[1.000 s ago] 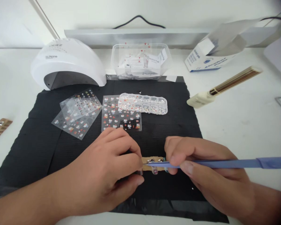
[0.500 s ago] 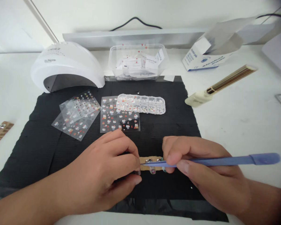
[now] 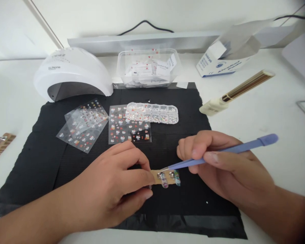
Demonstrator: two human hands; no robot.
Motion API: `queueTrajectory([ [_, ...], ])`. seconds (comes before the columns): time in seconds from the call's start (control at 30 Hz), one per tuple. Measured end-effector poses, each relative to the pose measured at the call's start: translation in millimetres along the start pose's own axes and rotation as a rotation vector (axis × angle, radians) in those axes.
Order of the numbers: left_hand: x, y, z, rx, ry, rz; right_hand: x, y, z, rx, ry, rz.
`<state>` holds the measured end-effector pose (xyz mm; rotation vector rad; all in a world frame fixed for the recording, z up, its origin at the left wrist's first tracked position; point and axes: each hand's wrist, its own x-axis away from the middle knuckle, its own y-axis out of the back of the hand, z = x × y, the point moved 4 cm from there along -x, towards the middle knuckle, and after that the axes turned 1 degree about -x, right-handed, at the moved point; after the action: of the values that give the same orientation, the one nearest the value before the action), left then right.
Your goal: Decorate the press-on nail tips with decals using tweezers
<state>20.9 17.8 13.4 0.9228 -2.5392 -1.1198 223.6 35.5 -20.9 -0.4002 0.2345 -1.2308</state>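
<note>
My left hand (image 3: 112,189) pinches the left end of a small brown cardboard strip (image 3: 156,179) that carries decorated false nails (image 3: 170,178), low on the black mat (image 3: 51,159). Blue tweezers (image 3: 226,150) are gripped in my right hand (image 3: 223,169), their tip just above the strip's left nail. Behind the hands lie a sticker sheet with small cartoon figures (image 3: 128,128) and a clear compartment box of tiny gems (image 3: 152,113) overlapping it.
Two more sticker sheets (image 3: 83,123) lie on the mat's left. A white nail lamp (image 3: 71,73), a clear tub of packets (image 3: 148,67) and an open carton (image 3: 226,56) stand behind. A cream-handled tool (image 3: 234,91) lies right; another strip (image 3: 0,145) sits far left.
My right hand has lifted and tilted the tweezers, so the handle points up and right and the nails on the strip are uncovered. My left hand has stayed on the strip.
</note>
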Motion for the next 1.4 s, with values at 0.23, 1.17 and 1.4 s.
queueTrajectory([
  [0.23, -2.2, -0.5, -0.8, -0.005, -0.021, -0.001, -1.8, -0.1, 3.0, -0.025, 0.055, 0.019],
  [1.17, 0.6, 56.8, 65.1, -0.396, 0.534, -0.457, -9.9, -0.1, 0.6, 0.064, 0.088, -0.121],
  [1.4, 0.7, 50.9, 69.9, -0.335, 0.639, -0.469, -12.1, 1.8, -1.4, 0.104, 0.109, -0.197],
])
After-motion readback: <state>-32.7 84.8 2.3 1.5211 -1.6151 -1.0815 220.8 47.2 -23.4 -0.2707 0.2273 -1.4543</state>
